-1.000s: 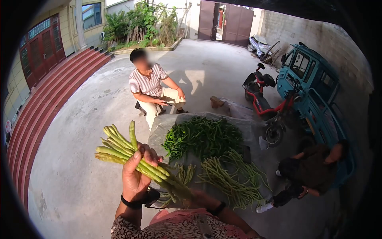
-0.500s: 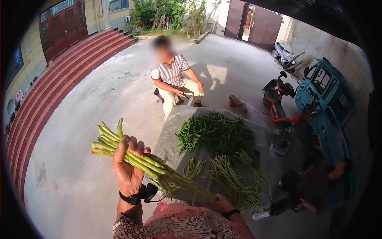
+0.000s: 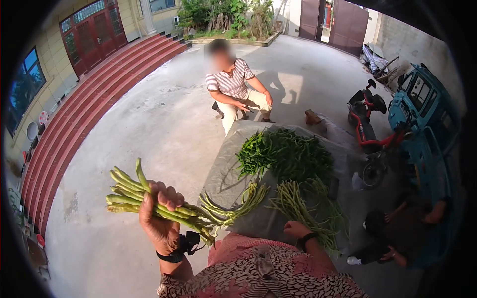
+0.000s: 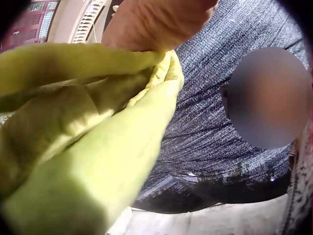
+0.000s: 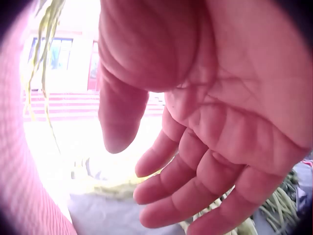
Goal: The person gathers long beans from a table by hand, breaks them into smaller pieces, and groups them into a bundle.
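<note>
My left hand (image 3: 158, 212) grips a thick bunch of long green beans (image 3: 124, 186), raised in front of me. The bunch's far ends trail down onto a grey sheet (image 3: 226, 174). The left wrist view is filled by the pale green beans (image 4: 73, 147) with my fingers (image 4: 151, 19) wrapped over them. My right hand (image 3: 296, 229) hovers low at the sheet's near edge, beside a pile of pale long beans (image 3: 303, 203). Its palm (image 5: 215, 112) shows relaxed fingers holding nothing.
A heap of darker green pods (image 3: 288, 154) lies further back on the sheet. A person in a striped shirt (image 3: 231, 84) sits beyond it, and another person (image 3: 407, 223) crouches at right. A red scooter (image 3: 365, 124), a blue vehicle (image 3: 422, 109) and red steps (image 3: 84, 109) border the concrete yard.
My right hand has let go of the bunch's lower end and now hangs free over the sheet. The left hand with the bunch has sunk a little, and the view has swung left.
</note>
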### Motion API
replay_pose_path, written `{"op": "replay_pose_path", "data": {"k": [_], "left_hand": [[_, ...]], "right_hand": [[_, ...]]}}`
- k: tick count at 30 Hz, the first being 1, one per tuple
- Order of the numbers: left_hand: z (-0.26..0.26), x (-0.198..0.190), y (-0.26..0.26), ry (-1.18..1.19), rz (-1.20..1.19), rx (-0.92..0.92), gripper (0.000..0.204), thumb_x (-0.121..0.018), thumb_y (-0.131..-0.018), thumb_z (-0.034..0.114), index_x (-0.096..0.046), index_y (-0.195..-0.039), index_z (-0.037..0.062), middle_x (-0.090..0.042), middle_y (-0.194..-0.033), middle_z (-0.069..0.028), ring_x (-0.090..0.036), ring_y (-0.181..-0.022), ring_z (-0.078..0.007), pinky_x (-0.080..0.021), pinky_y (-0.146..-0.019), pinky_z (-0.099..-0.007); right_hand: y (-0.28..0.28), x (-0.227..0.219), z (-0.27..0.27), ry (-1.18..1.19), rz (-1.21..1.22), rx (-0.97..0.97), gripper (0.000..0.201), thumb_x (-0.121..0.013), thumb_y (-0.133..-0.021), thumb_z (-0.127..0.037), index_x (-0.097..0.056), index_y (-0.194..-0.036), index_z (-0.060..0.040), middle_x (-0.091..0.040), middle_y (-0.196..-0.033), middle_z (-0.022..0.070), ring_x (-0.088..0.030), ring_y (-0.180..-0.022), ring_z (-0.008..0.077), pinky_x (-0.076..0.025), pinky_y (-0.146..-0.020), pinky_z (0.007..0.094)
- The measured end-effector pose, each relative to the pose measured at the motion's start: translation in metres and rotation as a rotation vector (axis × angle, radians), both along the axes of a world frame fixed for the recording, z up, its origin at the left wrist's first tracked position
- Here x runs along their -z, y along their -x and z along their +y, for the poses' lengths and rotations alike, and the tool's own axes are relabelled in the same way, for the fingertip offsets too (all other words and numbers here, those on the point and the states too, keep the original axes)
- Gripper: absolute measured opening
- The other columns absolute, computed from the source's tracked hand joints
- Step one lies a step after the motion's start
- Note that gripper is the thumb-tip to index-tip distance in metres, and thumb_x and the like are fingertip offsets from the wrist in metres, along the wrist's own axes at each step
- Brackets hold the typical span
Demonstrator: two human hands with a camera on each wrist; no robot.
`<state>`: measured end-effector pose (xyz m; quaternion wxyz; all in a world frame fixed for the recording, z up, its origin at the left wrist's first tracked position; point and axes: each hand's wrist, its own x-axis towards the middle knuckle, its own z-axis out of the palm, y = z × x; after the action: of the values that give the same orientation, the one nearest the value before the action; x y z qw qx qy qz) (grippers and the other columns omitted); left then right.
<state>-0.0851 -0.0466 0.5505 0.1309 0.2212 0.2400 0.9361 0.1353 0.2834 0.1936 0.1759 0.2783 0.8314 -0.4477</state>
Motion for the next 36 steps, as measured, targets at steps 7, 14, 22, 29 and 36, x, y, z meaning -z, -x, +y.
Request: {"op": "replay_pose_path", "data": {"k": [7, 14, 22, 29, 36], "left_hand": [[0.040, 0.036, -0.062, 0.567, -0.078, 0.302, 0.032, -0.066, -0.084, 0.020, -0.054, -0.106, 0.0006, -0.060, -0.081, -0.0089, -0.059, -0.068, -0.0198, -0.049, -0.064, -0.0321], [0.079, 0.051, -0.093, 0.813, -0.109, 0.566, 0.027, -0.061, -0.086, 0.012, -0.059, -0.110, 0.0003, -0.066, -0.088, -0.0084, -0.063, -0.073, -0.0174, -0.052, -0.066, -0.0287], [0.086, 0.058, -0.104, 0.871, -0.121, 0.578, 0.028, -0.058, -0.088, 0.011, -0.057, -0.114, -0.0005, -0.067, -0.097, -0.0117, -0.064, -0.078, -0.0180, -0.052, -0.067, -0.0284], [0.083, 0.074, -0.102, 0.742, -0.320, 0.439, 0.033, -0.056, -0.089, 0.018, -0.055, -0.114, -0.0036, -0.065, -0.098, -0.0136, -0.065, -0.082, -0.0218, -0.053, -0.073, -0.0320], [0.076, 0.064, -0.095, 0.726, -0.232, 0.355, 0.033, -0.057, -0.088, 0.021, -0.055, -0.112, -0.0012, -0.063, -0.093, -0.0113, -0.064, -0.083, -0.0210, -0.053, -0.075, -0.0318]], "right_hand": [[0.070, -0.195, -0.039, 0.435, 0.616, -0.127, 0.031, -0.055, -0.096, -0.024, -0.057, -0.116, -0.0004, -0.063, -0.101, 0.0040, -0.058, -0.091, 0.0119, -0.048, -0.081, 0.0279], [0.055, -0.283, -0.085, 0.801, 0.785, -0.075, 0.038, -0.046, -0.101, -0.028, -0.052, -0.127, -0.0007, -0.059, -0.091, -0.0001, -0.055, -0.079, 0.0084, -0.048, -0.075, 0.0255], [0.054, -0.260, -0.081, 0.544, 0.855, 0.025, 0.026, -0.045, -0.101, -0.024, -0.057, -0.104, -0.0017, -0.059, -0.084, 0.0023, -0.054, -0.071, 0.0078, -0.048, -0.061, 0.0267], [0.048, -0.272, -0.078, 0.547, 0.981, 0.135, 0.034, -0.037, -0.104, -0.030, -0.057, -0.100, -0.0032, -0.063, -0.085, 0.0055, -0.061, -0.084, 0.0166, -0.048, -0.080, 0.0306], [0.042, -0.298, -0.048, 1.240, 1.139, 0.386, 0.035, -0.035, -0.104, -0.035, -0.054, -0.103, -0.0067, -0.050, -0.068, -0.0003, -0.046, -0.053, 0.0090, -0.038, -0.052, 0.0241]]}}
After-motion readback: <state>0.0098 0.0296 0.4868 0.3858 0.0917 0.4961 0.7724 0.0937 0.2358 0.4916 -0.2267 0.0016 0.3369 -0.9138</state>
